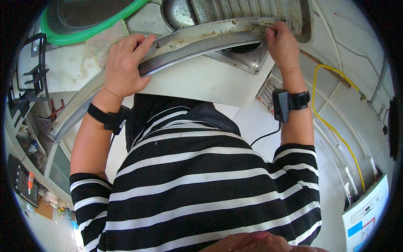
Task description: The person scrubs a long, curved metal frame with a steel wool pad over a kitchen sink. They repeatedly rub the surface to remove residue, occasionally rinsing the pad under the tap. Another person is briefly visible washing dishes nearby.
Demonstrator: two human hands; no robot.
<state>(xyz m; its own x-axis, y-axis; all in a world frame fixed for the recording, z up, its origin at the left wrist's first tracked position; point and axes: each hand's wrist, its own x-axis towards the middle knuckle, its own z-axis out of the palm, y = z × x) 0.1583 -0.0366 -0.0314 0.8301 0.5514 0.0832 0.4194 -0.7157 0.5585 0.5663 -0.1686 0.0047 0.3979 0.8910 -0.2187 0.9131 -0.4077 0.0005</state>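
A long stained sheet-metal strip with a folded edge stretches across the front of the counter, its left end angling down past my forearm. My left hand grips its middle part, thumb at the lower edge and fingers over the top. At the strip's right end, my right hand pinches the metal between thumb and curled fingers. Brown grime marks the strip's upper face. A pale, glittery scouring cloth lies behind my left hand, partly hidden by it. Wrist straps with dark boxes are on both forearms.
Behind the strip is a stainless-steel sink with a ribbed drainboard. A green-rimmed basin stands at upper left, above black metal pan supports. A white panel lies below the strip. A yellow hose runs down the right wall.
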